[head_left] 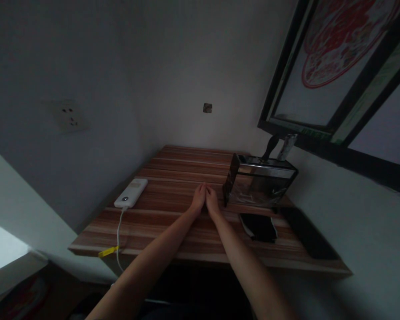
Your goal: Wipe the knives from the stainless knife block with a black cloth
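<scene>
Both arms reach forward over a striped wooden table [173, 178]. My left hand [198, 198] and my right hand [212, 200] lie side by side on the tabletop, touching each other, fingers stretched flat and pointing away. Neither holds anything. A shiny metal box-shaped rack [258, 182] stands just to the right of my right hand, with a dark handle sticking up behind it.
A white power bank [131, 192] with a white cable [119, 235] and yellow tag lies at the table's left edge. A black flat object [259, 226] sits near the right forearm. A wall socket [68, 116] is on the left wall. A dark-framed window [333, 129] is at the right.
</scene>
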Tool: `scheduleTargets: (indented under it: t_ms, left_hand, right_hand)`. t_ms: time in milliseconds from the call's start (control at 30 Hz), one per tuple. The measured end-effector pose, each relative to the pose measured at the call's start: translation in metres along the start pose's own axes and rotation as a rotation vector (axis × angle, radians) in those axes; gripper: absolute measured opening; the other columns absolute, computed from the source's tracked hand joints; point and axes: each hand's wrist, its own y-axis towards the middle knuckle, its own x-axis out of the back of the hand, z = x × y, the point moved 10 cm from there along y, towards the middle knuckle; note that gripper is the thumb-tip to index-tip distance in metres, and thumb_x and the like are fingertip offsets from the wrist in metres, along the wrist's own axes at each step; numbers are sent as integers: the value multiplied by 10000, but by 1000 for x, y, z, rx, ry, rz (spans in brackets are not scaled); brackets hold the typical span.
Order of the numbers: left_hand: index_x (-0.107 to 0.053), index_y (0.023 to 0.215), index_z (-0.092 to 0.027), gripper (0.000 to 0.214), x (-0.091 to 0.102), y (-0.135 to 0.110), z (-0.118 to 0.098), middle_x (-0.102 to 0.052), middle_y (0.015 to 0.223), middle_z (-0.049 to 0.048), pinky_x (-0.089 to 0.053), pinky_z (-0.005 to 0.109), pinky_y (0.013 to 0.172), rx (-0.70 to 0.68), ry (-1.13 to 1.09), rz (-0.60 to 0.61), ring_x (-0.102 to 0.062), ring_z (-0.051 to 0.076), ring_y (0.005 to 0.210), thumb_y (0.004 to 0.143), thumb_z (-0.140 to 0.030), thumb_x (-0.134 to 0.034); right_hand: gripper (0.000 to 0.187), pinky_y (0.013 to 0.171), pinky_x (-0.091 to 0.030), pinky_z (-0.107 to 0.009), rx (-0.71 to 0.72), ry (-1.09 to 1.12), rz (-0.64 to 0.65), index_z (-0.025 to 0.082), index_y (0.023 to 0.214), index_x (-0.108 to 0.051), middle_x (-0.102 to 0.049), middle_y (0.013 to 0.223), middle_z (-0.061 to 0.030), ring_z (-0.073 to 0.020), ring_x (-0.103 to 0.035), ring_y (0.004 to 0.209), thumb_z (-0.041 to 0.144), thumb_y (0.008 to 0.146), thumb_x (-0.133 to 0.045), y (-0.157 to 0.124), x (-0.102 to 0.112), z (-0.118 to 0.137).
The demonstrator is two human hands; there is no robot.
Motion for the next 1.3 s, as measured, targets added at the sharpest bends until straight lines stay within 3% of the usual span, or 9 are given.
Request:
scheduleTargets:
  t_ms: [1300]
  left_hand:
    - [-619, 749, -150, 264, -1, -1, 0, -664, 783, 68, -439, 282, 808, 21, 1, -11, -599, 167, 786, 826, -308, -423]
  right_hand:
    - [207, 745, -448, -285, -9, 4, -29, 174, 734, -671, -695, 738, -38, -189, -619, 759, 278, 733, -493, -3, 2, 4]
